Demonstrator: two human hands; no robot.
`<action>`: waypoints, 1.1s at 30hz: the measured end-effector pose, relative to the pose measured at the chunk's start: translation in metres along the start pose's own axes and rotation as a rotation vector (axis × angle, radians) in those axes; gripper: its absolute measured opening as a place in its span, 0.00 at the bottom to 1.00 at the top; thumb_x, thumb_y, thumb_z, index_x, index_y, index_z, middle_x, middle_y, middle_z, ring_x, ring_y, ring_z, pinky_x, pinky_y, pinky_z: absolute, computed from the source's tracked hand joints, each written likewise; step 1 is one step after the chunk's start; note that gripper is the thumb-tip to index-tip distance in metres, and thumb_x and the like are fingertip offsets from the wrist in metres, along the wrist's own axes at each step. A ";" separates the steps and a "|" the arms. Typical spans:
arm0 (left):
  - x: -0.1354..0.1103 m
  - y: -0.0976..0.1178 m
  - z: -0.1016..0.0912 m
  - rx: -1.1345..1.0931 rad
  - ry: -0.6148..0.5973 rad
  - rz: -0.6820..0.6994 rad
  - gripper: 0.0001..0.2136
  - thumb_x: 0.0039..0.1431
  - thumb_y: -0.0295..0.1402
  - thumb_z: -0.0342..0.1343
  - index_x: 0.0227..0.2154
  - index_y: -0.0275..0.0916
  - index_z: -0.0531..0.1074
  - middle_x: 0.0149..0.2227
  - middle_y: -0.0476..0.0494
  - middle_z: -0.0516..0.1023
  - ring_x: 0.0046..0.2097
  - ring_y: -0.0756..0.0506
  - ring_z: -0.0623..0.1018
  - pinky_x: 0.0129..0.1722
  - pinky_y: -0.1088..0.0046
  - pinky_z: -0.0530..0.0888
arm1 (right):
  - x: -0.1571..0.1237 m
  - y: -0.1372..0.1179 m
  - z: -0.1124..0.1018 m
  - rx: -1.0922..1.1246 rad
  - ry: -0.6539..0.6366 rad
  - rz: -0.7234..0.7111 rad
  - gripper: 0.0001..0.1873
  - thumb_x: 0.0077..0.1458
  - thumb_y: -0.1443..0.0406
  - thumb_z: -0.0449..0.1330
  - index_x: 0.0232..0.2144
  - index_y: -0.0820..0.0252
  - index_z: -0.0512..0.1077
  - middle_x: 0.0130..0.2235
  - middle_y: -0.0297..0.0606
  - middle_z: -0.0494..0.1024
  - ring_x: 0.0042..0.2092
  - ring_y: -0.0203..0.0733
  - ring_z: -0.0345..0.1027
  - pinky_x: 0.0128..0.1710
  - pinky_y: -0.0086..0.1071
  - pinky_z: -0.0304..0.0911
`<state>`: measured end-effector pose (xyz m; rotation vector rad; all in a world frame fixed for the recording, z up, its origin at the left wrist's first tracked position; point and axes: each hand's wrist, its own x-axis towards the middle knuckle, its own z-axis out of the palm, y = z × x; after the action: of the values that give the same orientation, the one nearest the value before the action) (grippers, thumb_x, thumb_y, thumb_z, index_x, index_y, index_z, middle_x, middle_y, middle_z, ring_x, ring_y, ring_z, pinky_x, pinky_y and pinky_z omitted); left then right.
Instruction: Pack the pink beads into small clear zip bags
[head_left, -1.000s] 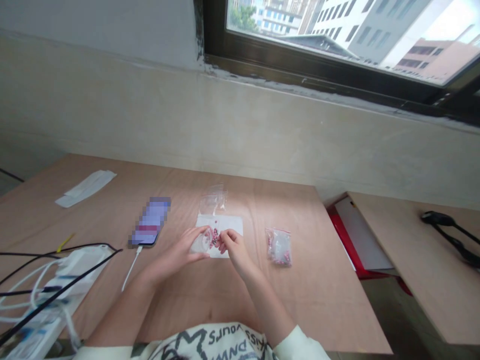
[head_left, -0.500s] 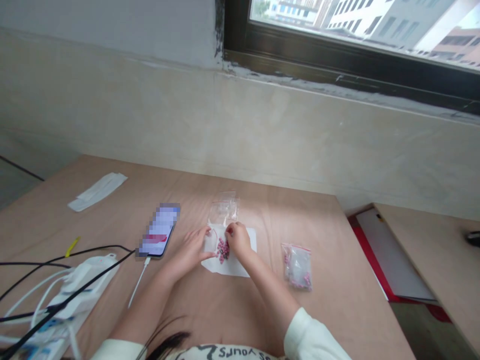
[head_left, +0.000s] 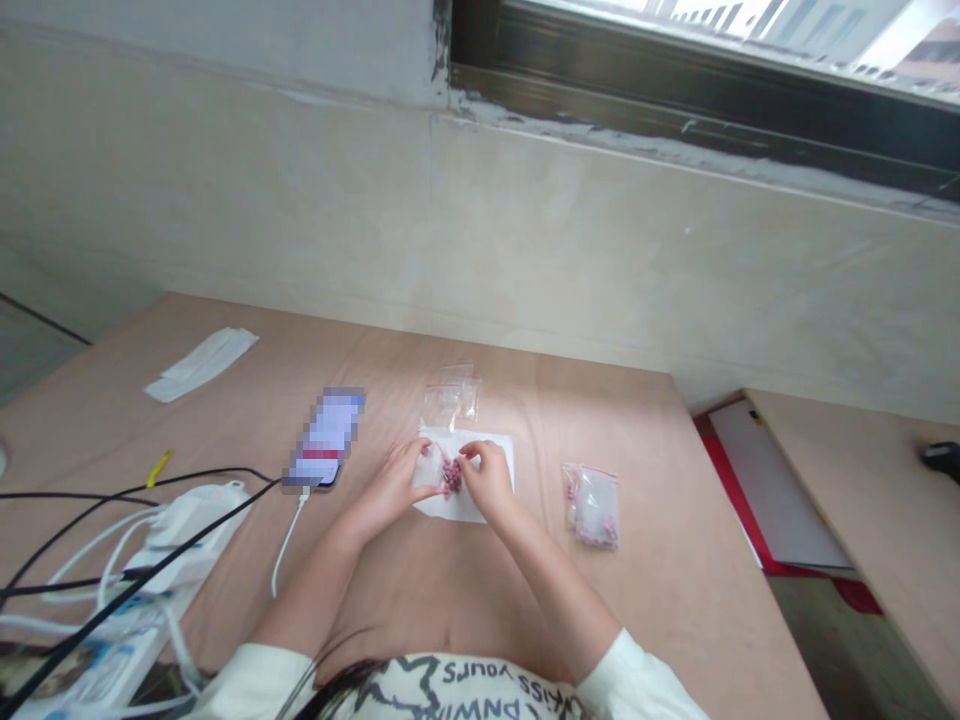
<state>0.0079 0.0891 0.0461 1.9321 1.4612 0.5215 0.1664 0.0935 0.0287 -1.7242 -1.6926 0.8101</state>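
Though tiny, pink pcs [head_left: 451, 474] in clump

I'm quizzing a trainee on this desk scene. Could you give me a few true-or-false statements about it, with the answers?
The left hand holds a small clear plastic bag. True.
The right hand rests on the phone. False: it is at the pink pieces on the white paper sheet.
A zip bag with pink pieces lies right of the sheet. True.
The phone is unplugged. False: a white cable runs into it.
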 end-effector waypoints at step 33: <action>-0.003 -0.006 0.009 0.159 -0.044 0.052 0.24 0.40 0.36 0.57 0.42 0.35 0.60 0.44 0.37 0.69 0.49 0.40 0.66 0.55 0.56 0.45 | -0.030 0.015 -0.002 -0.008 -0.040 0.032 0.03 0.44 0.72 0.54 0.24 0.62 0.66 0.30 0.39 0.68 0.35 0.40 0.60 0.36 0.32 0.56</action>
<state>0.0088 0.0851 0.0361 2.0963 1.4668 0.3934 0.1770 0.0633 0.0193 -1.7558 -1.7003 0.8582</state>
